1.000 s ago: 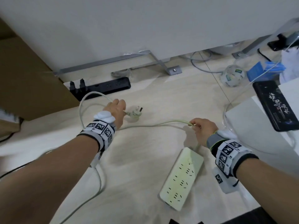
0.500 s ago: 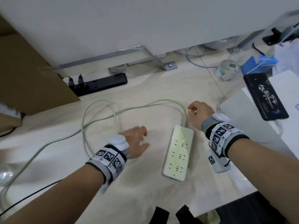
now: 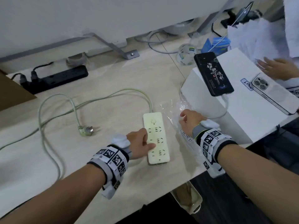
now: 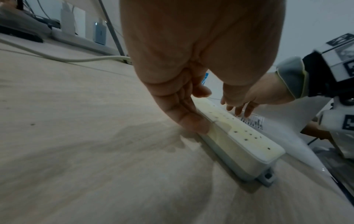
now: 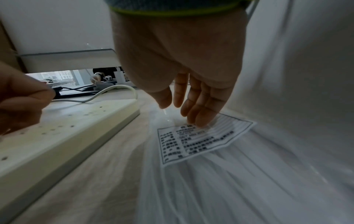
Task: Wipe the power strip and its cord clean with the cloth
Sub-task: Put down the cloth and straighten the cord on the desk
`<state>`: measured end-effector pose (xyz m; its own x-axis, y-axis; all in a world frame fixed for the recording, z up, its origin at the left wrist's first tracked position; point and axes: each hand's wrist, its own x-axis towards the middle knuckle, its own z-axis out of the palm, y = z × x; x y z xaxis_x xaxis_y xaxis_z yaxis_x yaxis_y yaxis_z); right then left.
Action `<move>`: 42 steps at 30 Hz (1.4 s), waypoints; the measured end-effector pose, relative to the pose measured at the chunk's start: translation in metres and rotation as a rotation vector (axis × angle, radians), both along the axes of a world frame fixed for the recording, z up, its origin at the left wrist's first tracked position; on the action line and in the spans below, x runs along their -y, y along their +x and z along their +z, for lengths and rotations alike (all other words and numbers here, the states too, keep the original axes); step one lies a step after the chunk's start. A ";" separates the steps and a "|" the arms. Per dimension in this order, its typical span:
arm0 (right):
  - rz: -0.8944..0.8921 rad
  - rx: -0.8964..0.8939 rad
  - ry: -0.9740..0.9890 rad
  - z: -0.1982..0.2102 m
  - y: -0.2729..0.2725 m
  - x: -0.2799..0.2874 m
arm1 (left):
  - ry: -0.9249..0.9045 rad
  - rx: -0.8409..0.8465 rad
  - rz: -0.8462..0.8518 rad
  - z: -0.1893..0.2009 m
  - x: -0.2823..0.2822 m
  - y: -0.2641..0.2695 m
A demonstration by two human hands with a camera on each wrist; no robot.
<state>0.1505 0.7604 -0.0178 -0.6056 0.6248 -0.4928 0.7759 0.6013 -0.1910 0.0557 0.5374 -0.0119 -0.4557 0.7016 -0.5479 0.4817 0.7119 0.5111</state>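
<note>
Head view: one white power strip (image 3: 156,137) lies flat near the front edge of the desk (image 3: 113,75), long axis running front to back, socket face up. Its one pale cord (image 3: 103,97) leaves the far end, arcs toward the desk's left side, loops, and ends in one plug (image 3: 85,129) lying loose on the desk left of the strip, touching nothing else.

Left hand (image 3: 141,143): fingers nearly straight, thumb laid on the socket face, fingertips (image 4: 193,122) pressing the strip's left long edge. It steadies, not grips.

Right hand (image 3: 189,121): fingers loosely extended, tips (image 5: 201,119) resting on a clear plastic bag (image 3: 174,117) with a printed label (image 5: 199,136), just right of the strip. Nothing held. Whether the bag holds the cloth I cannot tell; no cloth is plainly visible.

Handling estimate: strip is a rigid, light plastic shell, smooth, likely to slide on the desk when rubbed, so pin it by the long sides or one end. Cord is limp and springy; best pinched near the strip and drawn through the cloth. Bag is thin and slippery.

Others: one black power strip (image 3: 55,79) at the far left, two phones on a white box (image 3: 258,110) at right.
</note>
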 end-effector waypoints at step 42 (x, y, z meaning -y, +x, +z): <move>-0.027 -0.247 0.157 0.104 -0.124 0.000 | 0.146 -0.063 0.114 -0.002 0.023 -0.118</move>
